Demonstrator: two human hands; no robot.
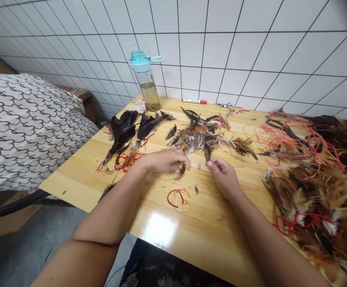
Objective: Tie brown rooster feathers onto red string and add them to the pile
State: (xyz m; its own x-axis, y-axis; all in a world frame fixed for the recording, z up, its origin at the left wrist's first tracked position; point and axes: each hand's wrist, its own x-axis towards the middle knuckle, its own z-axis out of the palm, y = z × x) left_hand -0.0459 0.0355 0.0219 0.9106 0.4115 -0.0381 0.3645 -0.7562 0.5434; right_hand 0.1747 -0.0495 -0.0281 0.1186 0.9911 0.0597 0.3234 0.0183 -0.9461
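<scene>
The right hand [222, 174] pinches a brown feather [207, 152] at its eleven o'clock — the left hand [166, 160] curls by a small feather [181, 172] at its four o'clock, hold unclear.

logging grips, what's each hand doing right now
Left hand: curled at a small brown feather; grip cannot be told.
Right hand: closed, holding a dark feather.

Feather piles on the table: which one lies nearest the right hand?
The middle pile, mixed brown, grey and dark, just beyond the right hand; the black bunches lie off left, the big brown heap off right.
</scene>
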